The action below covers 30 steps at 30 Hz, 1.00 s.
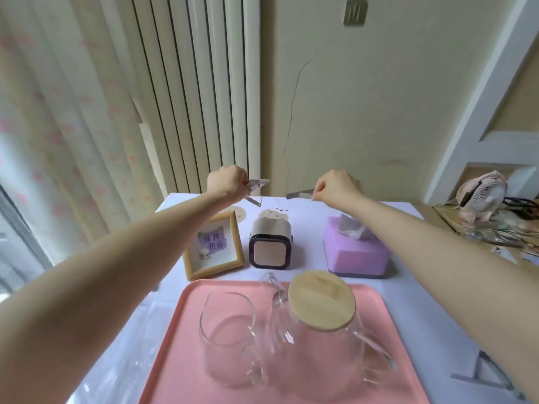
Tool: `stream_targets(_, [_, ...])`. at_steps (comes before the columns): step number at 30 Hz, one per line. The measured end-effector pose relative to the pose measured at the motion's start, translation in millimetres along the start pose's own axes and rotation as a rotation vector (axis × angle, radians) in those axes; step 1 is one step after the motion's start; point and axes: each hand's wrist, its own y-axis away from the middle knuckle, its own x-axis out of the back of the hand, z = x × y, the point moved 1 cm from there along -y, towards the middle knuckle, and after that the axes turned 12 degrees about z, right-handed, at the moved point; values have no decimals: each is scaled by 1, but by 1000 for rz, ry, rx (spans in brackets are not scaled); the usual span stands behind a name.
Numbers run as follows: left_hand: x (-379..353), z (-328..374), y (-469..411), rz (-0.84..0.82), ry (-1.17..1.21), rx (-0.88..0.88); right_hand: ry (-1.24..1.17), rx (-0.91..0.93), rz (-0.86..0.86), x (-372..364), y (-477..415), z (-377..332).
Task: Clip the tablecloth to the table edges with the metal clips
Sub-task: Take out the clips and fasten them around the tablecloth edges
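A pale lilac tablecloth (309, 220) covers the table. Both my arms reach over it to the far edge by the wall. My left hand (226, 182) pinches a metal clip (256, 189) whose two prongs spread open above the far edge. My right hand (335, 186) pinches a second metal clip (299, 195), a flat silver strip pointing left, just above the cloth's far edge. The two clips are a short gap apart.
A wooden picture frame (213, 252), a small square speaker (269, 243) and a purple tissue box (355, 252) stand mid-table. A pink tray (180, 325) near me holds a glass cup (230, 342) and a glass jug with a wooden lid (322, 298). A fan (481, 196) sits at right.
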Motion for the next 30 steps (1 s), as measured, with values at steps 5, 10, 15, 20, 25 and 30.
stream_targets(5, [-46, 5, -32, -135, -108, -1, 92, -29, -64, -37, -31, 12])
stream_targets(10, [-96, 10, -54, -273, -132, -10, 160, -71, -174, -74, -61, 24])
stream_targets(15, [-134, 14, -62, -287, -159, -41, 149, -114, -205, -99, -77, 28])
stream_targets(20, [-147, 10, -67, -258, -205, -23, 113, -96, -233, -113, -79, 32])
stream_targets(25, [-143, 4, -66, -317, -215, 70, 39, -63, -185, -106, -73, 37])
stream_targets(30, [-120, 6, -58, -237, -116, 90, -74, -95, -146, -77, -64, 29])
